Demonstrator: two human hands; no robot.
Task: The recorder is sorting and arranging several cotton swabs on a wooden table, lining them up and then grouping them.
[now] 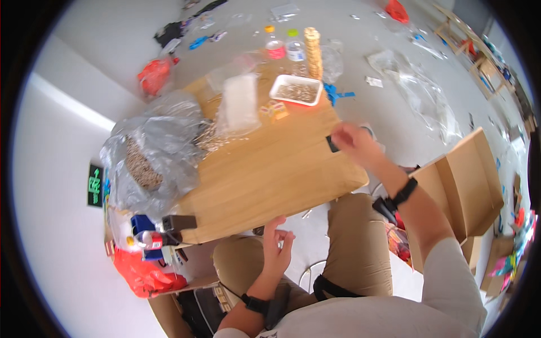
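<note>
My left hand (277,248) hovers by the front edge of the wooden table (270,174), its fingers loosely bent and apart, with nothing in them. Over the table's right edge is my right hand (355,141). Motion blurs its fingers, so I cannot make out whether they hold anything. A small dark flat piece (332,144) shows right beside those fingertips. Farther back stands a white tray (297,90) filled with small brownish pieces. Left of it lie small yellow-and-white packets (275,110) and a stack of clear plastic bags (239,104).
A large grey plastic bag (169,135) of small pieces covers the table's left side. Two bottles (275,48) and a tall beige stack (313,53) stand at the back. A black box (179,222) sits at the near left corner. Open cardboard boxes (459,188) stand at right.
</note>
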